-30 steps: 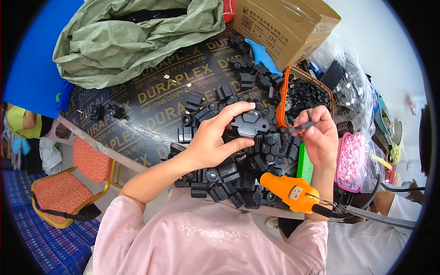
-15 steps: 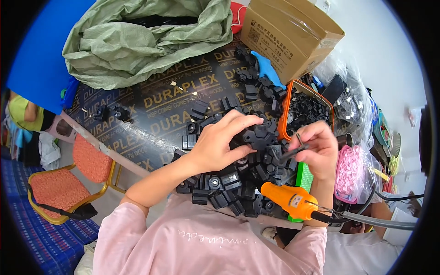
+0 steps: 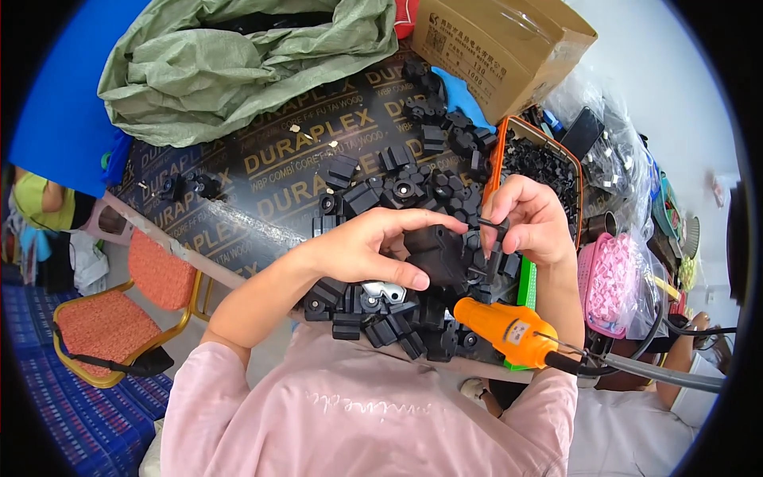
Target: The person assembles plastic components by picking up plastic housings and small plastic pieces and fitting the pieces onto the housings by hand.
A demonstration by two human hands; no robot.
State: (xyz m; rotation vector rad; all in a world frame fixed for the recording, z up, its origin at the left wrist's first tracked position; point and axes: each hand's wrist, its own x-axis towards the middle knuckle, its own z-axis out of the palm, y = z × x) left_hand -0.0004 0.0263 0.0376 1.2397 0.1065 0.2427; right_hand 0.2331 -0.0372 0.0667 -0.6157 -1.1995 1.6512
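Observation:
My left hand point(image 3: 372, 245) grips a black plastic housing point(image 3: 439, 256) between thumb and fingers, over the pile of parts. Close on its right, my right hand point(image 3: 534, 219) pinches a small dark piece point(image 3: 496, 226) between thumb and forefinger. That piece is beside the housing; whether they touch I cannot tell. Loose black housings point(image 3: 342, 172) lie heaped around and under both hands. Just below the left hand, a silvery motor-like part point(image 3: 385, 292) shows among them. An orange power screwdriver point(image 3: 509, 334) hangs by my right forearm, its tip toward the heap.
An orange-rimmed bin point(image 3: 579, 175) of small black pieces stands right of the heap, beside a cardboard box point(image 3: 502, 56). A pink basket point(image 3: 588, 294) holds pale pink pieces. A green sack point(image 3: 199, 79) lies at the far left; a chair point(image 3: 111, 330) stands by the table.
My left hand has lifted and turned a housing nearer to me. The right hand has come a little left with its small piece, close to that housing.

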